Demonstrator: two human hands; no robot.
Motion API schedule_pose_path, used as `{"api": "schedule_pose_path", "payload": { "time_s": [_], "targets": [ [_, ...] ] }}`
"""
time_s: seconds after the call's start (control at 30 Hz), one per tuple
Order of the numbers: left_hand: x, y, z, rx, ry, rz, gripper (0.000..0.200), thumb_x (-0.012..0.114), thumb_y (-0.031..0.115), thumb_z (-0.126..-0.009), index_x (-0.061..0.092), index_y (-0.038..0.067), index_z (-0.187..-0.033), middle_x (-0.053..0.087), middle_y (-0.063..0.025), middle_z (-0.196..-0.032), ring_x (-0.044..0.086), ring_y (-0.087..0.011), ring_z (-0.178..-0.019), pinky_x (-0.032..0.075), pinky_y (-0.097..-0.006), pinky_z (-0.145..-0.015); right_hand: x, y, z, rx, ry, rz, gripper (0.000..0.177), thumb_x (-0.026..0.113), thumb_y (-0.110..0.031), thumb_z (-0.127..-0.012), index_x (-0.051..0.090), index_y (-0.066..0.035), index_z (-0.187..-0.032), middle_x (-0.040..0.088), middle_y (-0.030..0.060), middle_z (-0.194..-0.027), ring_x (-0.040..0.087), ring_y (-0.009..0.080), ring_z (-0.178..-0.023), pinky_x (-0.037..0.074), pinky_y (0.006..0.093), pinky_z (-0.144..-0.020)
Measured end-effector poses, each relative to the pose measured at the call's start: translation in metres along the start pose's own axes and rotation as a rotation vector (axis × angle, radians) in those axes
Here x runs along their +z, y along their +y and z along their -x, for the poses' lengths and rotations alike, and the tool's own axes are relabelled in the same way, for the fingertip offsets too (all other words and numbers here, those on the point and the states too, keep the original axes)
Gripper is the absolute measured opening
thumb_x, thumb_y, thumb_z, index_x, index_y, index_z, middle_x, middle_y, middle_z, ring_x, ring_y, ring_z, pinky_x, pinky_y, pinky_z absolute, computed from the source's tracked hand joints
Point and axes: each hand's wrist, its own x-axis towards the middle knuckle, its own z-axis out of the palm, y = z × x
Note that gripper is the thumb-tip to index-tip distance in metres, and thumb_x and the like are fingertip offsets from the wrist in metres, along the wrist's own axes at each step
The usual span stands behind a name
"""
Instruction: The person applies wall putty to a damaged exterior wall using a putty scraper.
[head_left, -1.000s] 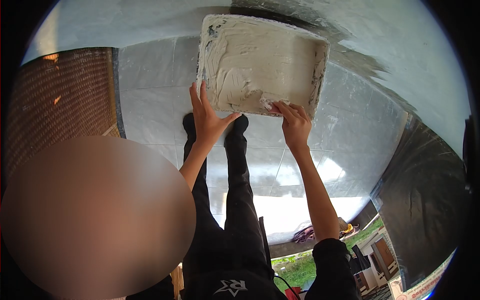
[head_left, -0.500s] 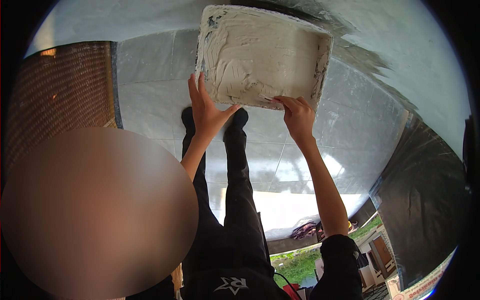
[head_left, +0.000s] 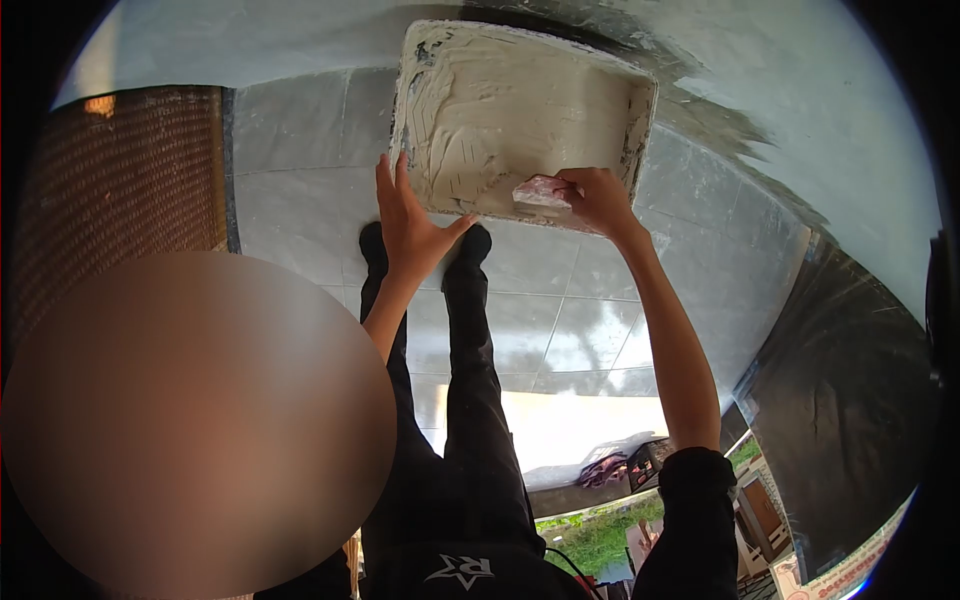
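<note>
A rectangular tray [head_left: 398,110] with a smeared rim holds pale, wet plaster-like paste [head_left: 520,110]. My left hand [head_left: 412,225] is at its near left corner, fingers stretched up along the left side and thumb spread toward the near rim. The hand is open and appears to brace the corner. Over the near right part of the tray, my right hand [head_left: 600,203] is closed on a flat scraper [head_left: 541,190]. Its pinkish-white blade points left and is coated with paste. My fingers cover the end they grip.
Grey floor tiles [head_left: 290,200] lie around the tray, and my shoes [head_left: 468,245] are just below it. A patchy wall [head_left: 820,120] rises at the right. A woven brown panel [head_left: 130,180] stands left, a dark sheet [head_left: 840,400] right. A large blurred patch covers the lower left.
My right hand has turned and shifted slightly up, so the scraper's flat blade shows more fully. The left hand stays at the tray's corner. The whole view has shifted a little.
</note>
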Motion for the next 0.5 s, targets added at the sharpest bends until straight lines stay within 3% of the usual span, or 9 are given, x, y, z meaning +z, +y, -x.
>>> {"api": "schedule_pose_path", "payload": {
  "time_s": [0.13,0.17,0.2,0.3,0.37,0.4,0.47,0.5],
  "targets": [
    [0.003,-0.004,0.000,0.031,0.032,-0.006,0.124,0.088,0.046,-0.061,0.010,0.008,-0.150,0.009,-0.0263,-0.154,0.014,-0.0425,-0.143,0.024,-0.0515,-0.114,-0.022,0.009,-0.026,-0.071,-0.199,-0.028,0.019,0.069,-0.015,-0.079,0.071,-0.010,-0.098,0.069,0.0154,-0.082,0.066,0.0339,-0.077,0.049,0.0419,-0.070],
    [0.004,-0.005,0.000,0.040,0.044,-0.010,0.124,0.086,0.052,-0.060,0.012,0.009,-0.151,0.011,-0.0280,-0.153,0.016,-0.0448,-0.142,0.024,-0.0535,-0.113,-0.027,0.011,-0.027,-0.076,-0.244,-0.069,0.020,0.069,-0.016,-0.080,0.071,-0.009,-0.098,0.069,0.0158,-0.082,0.066,0.0333,-0.076,0.049,0.0412,-0.071],
    [0.003,-0.006,-0.001,0.050,0.056,-0.013,0.124,0.083,0.059,-0.060,0.015,0.010,-0.151,0.013,-0.0297,-0.152,0.018,-0.0471,-0.141,0.025,-0.0554,-0.111,-0.034,0.010,-0.025,-0.078,-0.238,-0.066,0.020,0.069,-0.016,-0.080,0.071,-0.009,-0.098,0.069,0.0158,-0.082,0.066,0.0333,-0.076,0.049,0.0412,-0.071],
    [-0.008,-0.004,0.000,0.076,0.013,-0.010,0.123,0.083,0.059,-0.060,0.015,0.011,-0.151,0.014,-0.0282,-0.153,0.019,-0.0478,-0.140,0.026,-0.0560,-0.110,-0.058,0.005,-0.012,-0.031,-0.178,-0.139,0.022,0.069,-0.018,-0.081,0.069,-0.006,-0.100,0.068,0.0146,-0.082,0.063,0.0307,-0.071,0.048,0.0398,-0.070],
    [-0.018,0.002,0.001,0.107,0.010,-0.027,0.119,0.083,0.055,-0.063,0.016,0.011,-0.151,0.016,-0.0269,-0.153,0.020,-0.0484,-0.140,0.027,-0.0559,-0.109,-0.074,-0.003,0.001,0.098,-0.148,-0.248,0.025,0.068,-0.018,-0.083,0.068,-0.003,-0.104,0.068,0.0119,-0.083,0.060,0.0224,-0.068,0.048,0.0354,-0.066],
    [-0.024,0.008,0.000,0.131,0.001,-0.046,0.114,0.083,0.051,-0.066,0.017,0.011,-0.151,0.018,-0.0257,-0.152,0.021,-0.0491,-0.139,0.028,-0.0559,-0.108,-0.081,-0.006,0.006,0.091,-0.133,-0.245,0.025,0.068,-0.018,-0.083,0.068,-0.003,-0.104,0.068,0.0119,-0.083,0.060,0.0224,-0.068,0.048,0.0354,-0.066],
    [-0.040,0.021,-0.003,0.176,0.039,0.005,0.106,0.081,0.046,-0.071,0.020,0.009,-0.149,0.022,-0.0242,-0.151,0.025,-0.0474,-0.138,0.030,-0.0547,-0.107,-0.095,-0.013,0.020,0.194,-0.128,-0.530,0.024,0.065,-0.017,-0.091,0.065,0.000,-0.108,0.064,0.0014,-0.086,0.055,0.0096,-0.075,0.048,0.0269,-0.065],
    [-0.049,0.030,-0.007,0.210,0.067,0.054,0.097,0.079,0.041,-0.075,0.023,0.008,-0.148,0.026,-0.0226,-0.149,0.029,-0.0457,-0.136,0.032,-0.0534,-0.106,-0.104,-0.020,0.028,0.181,-0.107,-0.528,0.024,0.065,-0.017,-0.091,0.065,0.000,-0.108,0.064,0.0014,-0.086,0.055,0.0096,-0.075,0.048,0.0269,-0.065]
  ]
}}
